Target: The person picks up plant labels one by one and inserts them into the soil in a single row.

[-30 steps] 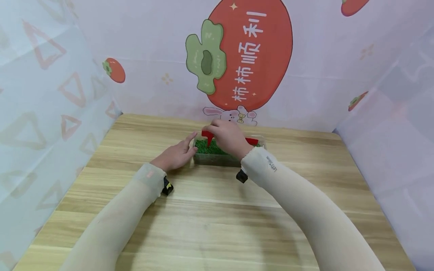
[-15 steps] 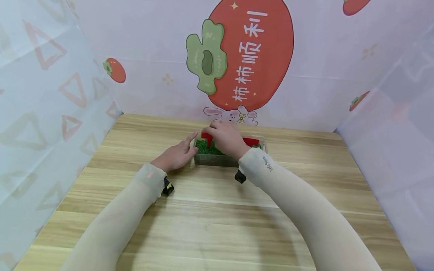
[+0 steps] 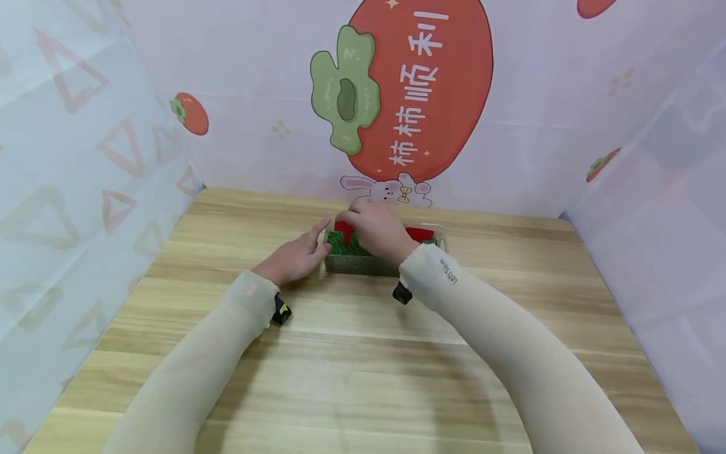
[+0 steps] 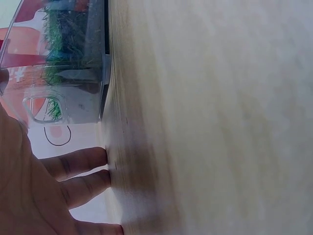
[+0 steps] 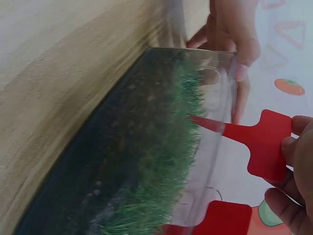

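Note:
My right hand (image 3: 379,228) pinches the wide head of a red T-shaped plant label (image 5: 269,147) between thumb and fingers. Its pointed stem runs down to the green grass (image 5: 171,161) in a clear plastic box (image 3: 360,265) with dark soil. A second red label (image 3: 420,234) stands in the grass to the right, partly behind my right hand. At the box's left end lies my left hand (image 3: 295,258), index finger and thumb extended along that end. In the left wrist view, several outstretched fingers (image 4: 83,188) of that hand meet the tabletop.
The box stands near the back of a wooden table (image 3: 340,378). Behind it hangs a printed backdrop (image 3: 244,151) with persimmon pictures, and patterned sheets (image 3: 74,189) close off both sides. Dark wrist cameras (image 3: 403,293) sit under the sleeves.
The held red label sits slightly lower in the grass, and my right hand has shifted a little with it. The left hand stays put. The head view tilts down slightly.

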`<state>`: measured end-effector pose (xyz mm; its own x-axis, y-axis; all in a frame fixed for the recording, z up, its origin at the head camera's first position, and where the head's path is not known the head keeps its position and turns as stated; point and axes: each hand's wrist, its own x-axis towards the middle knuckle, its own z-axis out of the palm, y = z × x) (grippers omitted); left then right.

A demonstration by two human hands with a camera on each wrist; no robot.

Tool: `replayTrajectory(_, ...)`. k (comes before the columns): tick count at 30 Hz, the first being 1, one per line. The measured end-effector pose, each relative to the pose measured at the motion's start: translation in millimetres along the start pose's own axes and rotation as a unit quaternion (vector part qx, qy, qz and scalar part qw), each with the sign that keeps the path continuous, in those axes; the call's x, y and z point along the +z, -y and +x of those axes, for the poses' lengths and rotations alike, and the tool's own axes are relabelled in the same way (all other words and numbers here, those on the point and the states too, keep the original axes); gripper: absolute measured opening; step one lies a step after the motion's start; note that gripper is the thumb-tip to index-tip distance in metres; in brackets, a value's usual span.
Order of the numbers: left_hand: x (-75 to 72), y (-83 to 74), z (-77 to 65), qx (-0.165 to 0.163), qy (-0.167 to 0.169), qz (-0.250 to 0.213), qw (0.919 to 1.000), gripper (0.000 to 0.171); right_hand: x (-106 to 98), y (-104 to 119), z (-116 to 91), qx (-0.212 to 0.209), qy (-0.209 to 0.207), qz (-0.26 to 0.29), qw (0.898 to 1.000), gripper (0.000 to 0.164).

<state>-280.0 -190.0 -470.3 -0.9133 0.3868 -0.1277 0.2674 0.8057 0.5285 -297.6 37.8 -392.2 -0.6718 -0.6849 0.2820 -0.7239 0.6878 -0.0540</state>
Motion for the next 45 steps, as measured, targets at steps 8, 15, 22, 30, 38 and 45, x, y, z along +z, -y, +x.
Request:
replayTrajectory(8,-1.0,-0.6,-2.1,-0.005,0.008,-0.006,0.9999,0.066,2.6,4.6,-1.7,0.001,0.032,-0.012,0.999,0.048)
replayTrajectory(15,-3.5,-0.3,-2.4,-0.007,0.006,-0.004,0.9999,0.067,7.8,5.7,2.7,0.003,0.045,-0.004,0.999,0.045)
replayTrajectory(22,-5.2,-2.6,-0.3,-0.004,0.000,-0.004,1.0000,0.067,11.9,2.4,4.8,0.012,0.040,0.004,0.999,0.046)
replayTrajectory(30,-0.9,-1.1,-1.9,-0.001,-0.002,0.002,1.0000,0.066,9.6,3.0,2.4,0.010,0.062,0.004,0.998,0.047)
replayTrajectory(38,-2.3,-3.3,-2.4,0.001,-0.009,0.003,1.0000,0.065,-0.6,0.5,-1.1,-0.024,0.034,-0.019,0.999,0.054)
replayTrajectory(45,-1.9,-2.0,-5.4,0.007,-0.003,0.007,1.0000,0.067,-4.5,-9.1,-7.2,-0.016,0.029,-0.029,0.999,0.041)
